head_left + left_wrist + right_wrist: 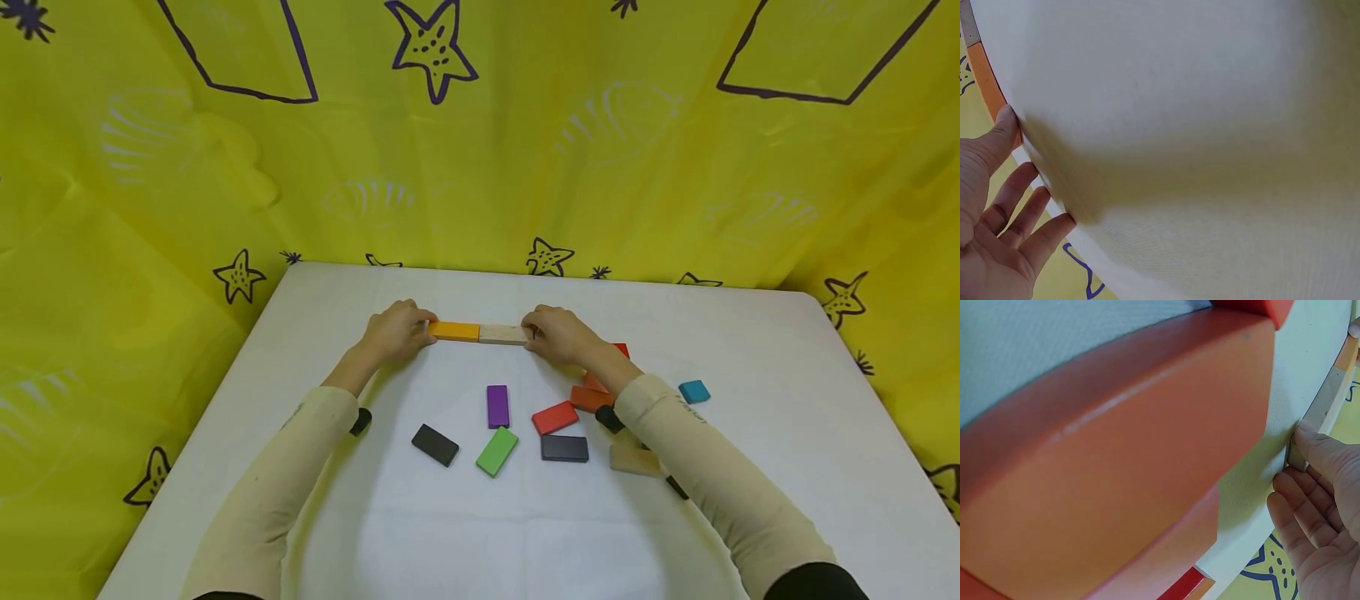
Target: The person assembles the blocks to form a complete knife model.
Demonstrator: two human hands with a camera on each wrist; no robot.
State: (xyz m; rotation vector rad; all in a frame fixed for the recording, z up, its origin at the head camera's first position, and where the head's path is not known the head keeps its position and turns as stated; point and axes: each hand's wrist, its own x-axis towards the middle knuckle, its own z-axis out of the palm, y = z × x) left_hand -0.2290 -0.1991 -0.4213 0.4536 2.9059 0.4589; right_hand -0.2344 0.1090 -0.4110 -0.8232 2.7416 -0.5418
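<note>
Two blocks lie end to end in a row near the back of the white table: an orange block (456,332) on the left and a pale wood-coloured block (501,335) on the right. My left hand (396,331) pinches the orange block's outer end, its thumb (1005,122) on the near face and the other fingertips low by the tabletop. At the row's far right end, my right hand (561,335) pinches the pale block, thumb (1310,434) in front. The blocks' adjoining ends meet between the hands.
Nearer me lie a purple block (498,407), a green block (497,452), a black block (435,445), a dark grey block (565,448) and a red block (555,417). Orange-red blocks (590,398) and a tan block (633,459) are partly under my right forearm. A blue block (694,392) lies farther right.
</note>
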